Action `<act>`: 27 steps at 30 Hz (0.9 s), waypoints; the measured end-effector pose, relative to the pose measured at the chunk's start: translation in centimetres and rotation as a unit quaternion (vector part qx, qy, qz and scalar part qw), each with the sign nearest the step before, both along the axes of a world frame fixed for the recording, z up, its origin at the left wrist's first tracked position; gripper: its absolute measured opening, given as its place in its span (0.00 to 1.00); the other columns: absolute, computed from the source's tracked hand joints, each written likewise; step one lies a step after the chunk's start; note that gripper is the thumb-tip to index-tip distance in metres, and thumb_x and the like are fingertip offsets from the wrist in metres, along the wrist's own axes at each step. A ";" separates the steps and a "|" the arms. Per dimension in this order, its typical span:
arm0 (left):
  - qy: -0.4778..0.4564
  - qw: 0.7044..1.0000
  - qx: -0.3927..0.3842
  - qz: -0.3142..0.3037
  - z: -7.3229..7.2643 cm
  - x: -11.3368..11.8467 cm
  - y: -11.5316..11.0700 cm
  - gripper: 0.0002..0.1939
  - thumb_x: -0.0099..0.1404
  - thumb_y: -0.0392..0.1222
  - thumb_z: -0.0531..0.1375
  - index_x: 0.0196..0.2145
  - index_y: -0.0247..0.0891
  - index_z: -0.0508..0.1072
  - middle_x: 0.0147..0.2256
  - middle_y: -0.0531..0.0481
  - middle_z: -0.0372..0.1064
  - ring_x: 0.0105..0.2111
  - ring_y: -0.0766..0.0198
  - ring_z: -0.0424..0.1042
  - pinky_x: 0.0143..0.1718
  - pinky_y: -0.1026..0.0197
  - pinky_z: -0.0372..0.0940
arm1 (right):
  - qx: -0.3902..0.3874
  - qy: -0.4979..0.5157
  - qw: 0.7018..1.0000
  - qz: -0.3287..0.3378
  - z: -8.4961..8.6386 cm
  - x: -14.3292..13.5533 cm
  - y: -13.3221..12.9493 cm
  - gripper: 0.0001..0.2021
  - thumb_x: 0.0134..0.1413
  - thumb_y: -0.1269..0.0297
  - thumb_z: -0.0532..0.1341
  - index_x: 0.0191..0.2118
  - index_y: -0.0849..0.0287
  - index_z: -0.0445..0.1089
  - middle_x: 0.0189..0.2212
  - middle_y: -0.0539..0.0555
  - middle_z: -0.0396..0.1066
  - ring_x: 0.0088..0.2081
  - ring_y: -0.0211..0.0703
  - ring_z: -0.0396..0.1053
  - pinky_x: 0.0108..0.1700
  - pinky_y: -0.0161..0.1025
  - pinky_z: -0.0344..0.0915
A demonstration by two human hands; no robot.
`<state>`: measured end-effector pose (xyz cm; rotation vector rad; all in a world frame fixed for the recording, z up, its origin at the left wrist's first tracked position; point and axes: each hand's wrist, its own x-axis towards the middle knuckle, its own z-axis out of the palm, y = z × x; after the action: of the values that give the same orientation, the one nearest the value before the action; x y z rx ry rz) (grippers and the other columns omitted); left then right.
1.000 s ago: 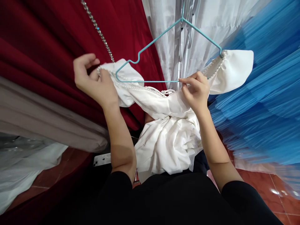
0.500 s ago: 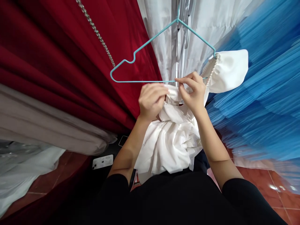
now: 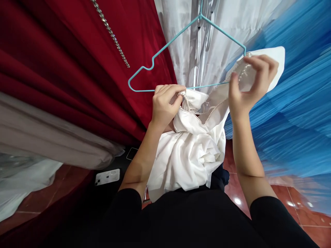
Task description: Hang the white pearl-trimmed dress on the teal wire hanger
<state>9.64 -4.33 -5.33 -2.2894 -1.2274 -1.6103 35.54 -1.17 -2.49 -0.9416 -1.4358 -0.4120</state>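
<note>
A white dress [image 3: 186,158] with pearl-beaded edging lies bunched against my body. My left hand [image 3: 167,105] pinches its pearl-trimmed left strap near the lower bar of a light blue hanger [image 3: 173,40]. The hanger hangs in front of me. Its right end carries the dress's other strap, edged with pearls, and a puffed white sleeve [image 3: 275,57] spreads out beyond it. At that end is my right hand [image 3: 252,81], thumb and forefinger apart, the forefinger's tip by the pearls on the hanger's shoulder. The left end of the hanger is bare.
Red fabric [image 3: 103,79] with a beaded strand [image 3: 111,32] hangs at left, above greyish cloth [image 3: 51,131]. Sheer white garments [image 3: 176,41] hang behind the hanger. Blue tulle [image 3: 297,117] fills the right. A phone [image 3: 107,177] lies on a black surface at lower left.
My right hand has left the middle of the hanger's lower bar and moved right to the strap at its right end. The left hand keeps hold of the pearl-trimmed strap.
</note>
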 end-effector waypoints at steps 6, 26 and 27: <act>0.015 1.000 0.007 -0.018 0.0 -0.5 0.2 0.10 0.71 0.31 0.61 0.43 0.42 0.81 0.48 0.51 0.83 0.50 0.54 0.81 0.57 0.49 0.65 | -0.064 -0.021 0.997 -0.033 2.8 3.2 1.6 0.07 0.63 0.71 0.66 0.39 0.48 0.74 0.43 0.55 0.81 0.48 0.49 0.77 0.56 0.53 0.75; 0.049 0.998 -0.017 -0.045 -0.7 -0.2 1.1 0.10 0.70 0.29 0.61 0.40 0.41 0.80 0.43 0.50 0.77 0.44 0.56 0.75 0.53 0.49 0.65 | -0.292 -0.267 0.904 0.161 2.2 2.5 -5.3 0.08 0.60 0.67 0.68 0.43 0.47 0.81 0.50 0.52 0.81 0.55 0.54 0.78 0.60 0.58 0.76; 0.046 0.998 -0.011 -0.045 -0.7 -0.2 1.1 0.10 0.69 0.28 0.61 0.40 0.41 0.80 0.43 0.50 0.77 0.44 0.56 0.75 0.53 0.50 0.65 | -0.253 -0.274 0.913 0.165 2.4 1.6 -5.0 0.07 0.63 0.65 0.68 0.44 0.45 0.81 0.53 0.51 0.80 0.59 0.56 0.76 0.63 0.61 0.73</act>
<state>9.39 -3.22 -6.03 -2.4355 -1.1422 -1.5080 37.17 -6.18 -0.12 -1.0020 -2.2502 -0.0346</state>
